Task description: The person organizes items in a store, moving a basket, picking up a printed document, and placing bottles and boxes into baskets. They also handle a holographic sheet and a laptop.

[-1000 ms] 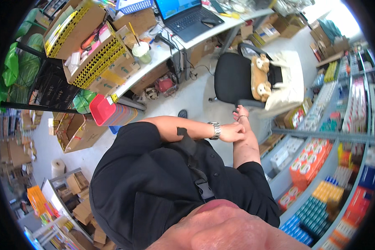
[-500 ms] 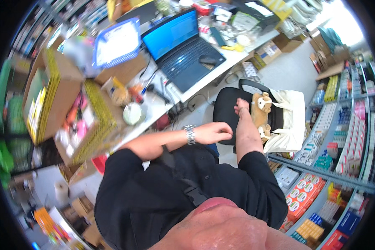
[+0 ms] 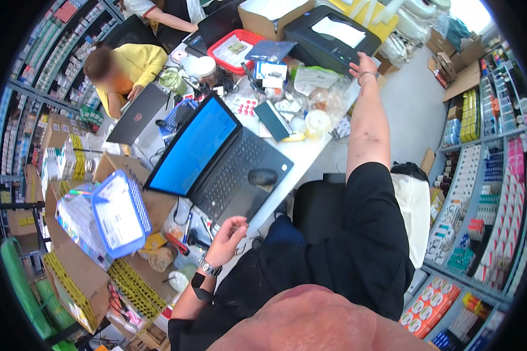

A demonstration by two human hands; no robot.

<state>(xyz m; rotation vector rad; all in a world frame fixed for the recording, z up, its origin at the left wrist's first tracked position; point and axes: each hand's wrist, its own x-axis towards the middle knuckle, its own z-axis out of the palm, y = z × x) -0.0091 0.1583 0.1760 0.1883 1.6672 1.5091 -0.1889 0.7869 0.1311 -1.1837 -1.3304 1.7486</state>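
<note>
Printer (image 3: 328, 45) sits at the far right of the desk (image 3: 308, 153), sheet (image 3: 338, 31) on top. Right hand (image 3: 364, 69) is stretched out at its near edge, fingers loosely spread, gripping nothing; can't tell if fingertips touch. Left hand (image 3: 227, 241) is just beside the near edge of the laptop (image 3: 240, 175), fingers half curled, also empty; contact unclear. Mouse (image 3: 263, 176) rests on the laptop, right of the keys.

Handling, by judgement: printer likely bulky and fairly heavy, stiff plastic shell, smooth sides; best held low from two opposite sides, not by lid or trays. Sheet is light, floppy, slides easily; pinch by an edge. Laptop moderate weight, stiff base, screen fragile and hinged; hold base at both sides, never the screen. Mouse light, smooth, probably slips off if laptop tilts; take it from above by its flanks.
</note>
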